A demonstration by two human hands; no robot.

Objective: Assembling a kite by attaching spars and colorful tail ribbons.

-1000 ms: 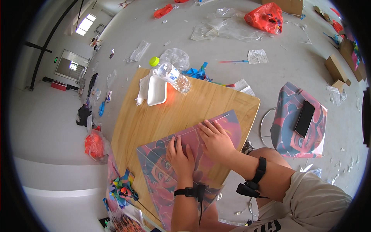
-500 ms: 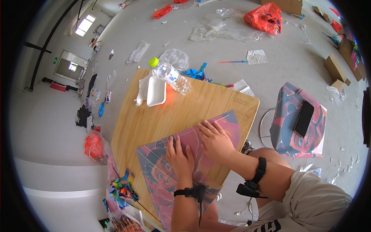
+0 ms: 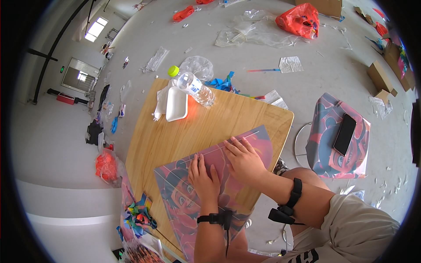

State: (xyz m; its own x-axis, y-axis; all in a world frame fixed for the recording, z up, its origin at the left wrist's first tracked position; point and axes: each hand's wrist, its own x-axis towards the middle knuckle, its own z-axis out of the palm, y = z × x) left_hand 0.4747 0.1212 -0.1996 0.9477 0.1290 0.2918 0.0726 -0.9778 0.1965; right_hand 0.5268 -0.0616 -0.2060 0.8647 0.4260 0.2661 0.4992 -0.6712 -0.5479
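Observation:
A cartoon-printed sheet [image 3: 175,210] in pink, red and blue lies slantwise on the wooden table [image 3: 210,125], with pale crease lines running across it. My left hand [image 3: 204,177] rests on it with fingers stretched toward its far edge. To the right, my right hand [image 3: 243,160] presses flat on the same sheet, its fingertips close to that edge. Neither hand grips anything. Black straps with small devices circle both my forearms. Whether the sheet is one layer or folded I cannot tell.
A clear bottle with a yellow-green cap [image 3: 196,89] stands by a white tray [image 3: 177,104] at the table's far end. Colourful ribbon scraps [image 3: 141,212] lie at the left edge. On the right, a phone [image 3: 345,134] rests on a matching printed package [image 3: 324,131]. Plastic litter dots the floor.

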